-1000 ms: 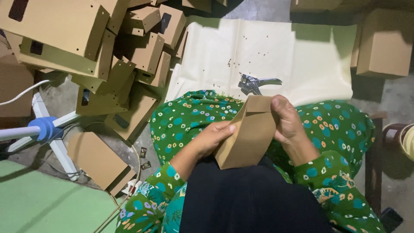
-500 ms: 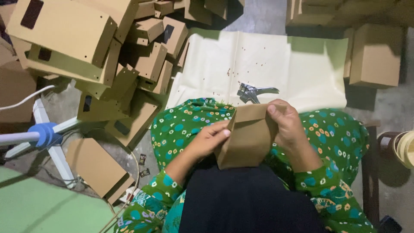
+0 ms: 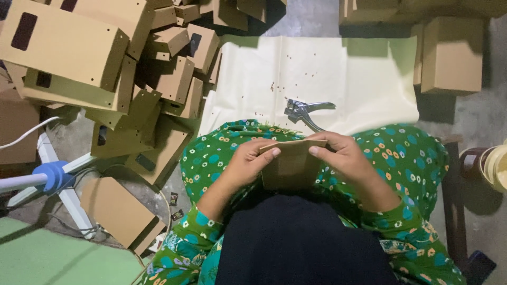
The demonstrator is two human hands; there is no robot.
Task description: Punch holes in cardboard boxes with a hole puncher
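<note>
Grey concrete floor (image 3: 317, 18) runs under everything, with a pale cream sheet (image 3: 359, 79) spread flat on it at the far centre, dotted with tiny dark punched bits. Far left rises a loose heap of plain brown cardboard boxes (image 3: 105, 63), matte and sharp-cornered, several with dark rectangular cut-out windows and small round holes. Far right stands one closed brown cardboard box (image 3: 451, 50). On the sheet's near edge lies a metal hand punch (image 3: 306, 112), just beyond the knees in green flowered fabric (image 3: 412, 158). Over the lap sits the flat brown cardboard piece (image 3: 290, 164), thin and smooth. Left hand (image 3: 248, 166) grips its left edge, thumb on top; right hand (image 3: 343, 155) grips its right edge likewise. Near left stands a white fan stand with a blue joint (image 3: 53, 177).
</note>
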